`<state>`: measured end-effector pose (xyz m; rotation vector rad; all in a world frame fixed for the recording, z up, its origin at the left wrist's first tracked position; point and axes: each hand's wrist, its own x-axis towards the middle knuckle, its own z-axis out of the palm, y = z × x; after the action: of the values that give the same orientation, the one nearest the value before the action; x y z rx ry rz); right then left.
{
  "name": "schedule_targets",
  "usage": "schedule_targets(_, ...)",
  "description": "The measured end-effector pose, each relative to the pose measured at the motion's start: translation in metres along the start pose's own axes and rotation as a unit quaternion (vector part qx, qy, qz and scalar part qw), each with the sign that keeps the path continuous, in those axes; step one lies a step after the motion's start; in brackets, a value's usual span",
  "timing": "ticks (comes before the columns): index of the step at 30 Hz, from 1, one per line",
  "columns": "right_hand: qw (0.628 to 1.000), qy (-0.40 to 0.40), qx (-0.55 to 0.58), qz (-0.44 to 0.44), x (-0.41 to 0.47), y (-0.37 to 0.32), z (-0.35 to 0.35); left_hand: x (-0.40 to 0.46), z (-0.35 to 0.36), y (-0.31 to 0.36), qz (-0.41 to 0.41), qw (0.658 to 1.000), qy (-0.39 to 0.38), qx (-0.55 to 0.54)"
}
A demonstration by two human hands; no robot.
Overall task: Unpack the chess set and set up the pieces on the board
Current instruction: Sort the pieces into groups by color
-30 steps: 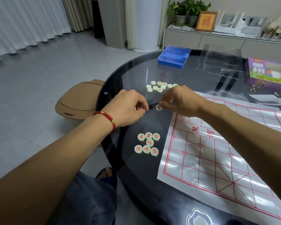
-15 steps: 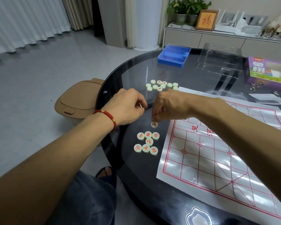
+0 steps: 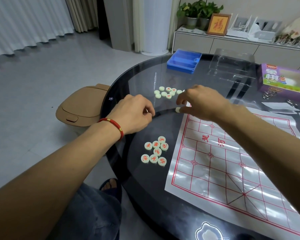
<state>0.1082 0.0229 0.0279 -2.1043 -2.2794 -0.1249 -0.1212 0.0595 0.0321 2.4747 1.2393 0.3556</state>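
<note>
Sorting chess pieces on the desk beside the empty board.

The right hand (image 3: 201,103) pinches one pale piece (image 3: 177,110) at its fingertips, just off the far corner of the board (image 3: 232,170), probably to carry it to a pile. The left hand (image 3: 135,116) is curled, knuckles up; it seems to hold something small, but what it holds cannot be made out. Eight pieces with red characters (image 3: 155,152) lie face up just below the left hand, kept together for easy reading. A second cluster (image 3: 166,92) lies just beyond the right hand. No piece stands on the board yet. Further off sit a blue tray (image 3: 184,61), a clear lid (image 3: 232,64) and the purple box (image 3: 284,80), all well clear of both hands on the glass desk (image 3: 145,196).
</note>
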Motion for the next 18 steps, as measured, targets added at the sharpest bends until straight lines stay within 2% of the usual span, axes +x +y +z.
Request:
schedule_targets(5, 1.0, 0.011, 0.021, 0.004, 0.001, -0.008, 0.02, 0.001, 0.0, 0.001, -0.014, 1.0, 0.024, -0.008)
schedule_targets(8, 0.991, 0.012, 0.136, 0.017, 0.005, -0.007, 0.01, 0.003, 0.001, -0.001, -0.02, 0.999, 0.035, -0.016)
schedule_targets(10, 0.959, -0.019, 0.277, 0.053, 0.004, -0.007, -0.003, 0.004, 0.0, -0.003, -0.025, 0.998, 0.045, -0.023)
schedule_targets(13, 0.86, -0.103, 0.492, 0.086, -0.002, -0.012, -0.015, 0.005, 0.0, -0.002, -0.022, 0.998, 0.049, -0.035)
schedule_targets(15, 0.821, -0.134, 0.549, 0.079, -0.004, -0.015, -0.018, 0.005, 0.0, 0.0, -0.017, 0.998, 0.046, -0.048)
schedule_targets(18, 0.808, -0.155, 0.565, 0.057, -0.004, -0.021, -0.02, 0.005, -0.001, 0.003, -0.008, 0.996, 0.032, -0.086)
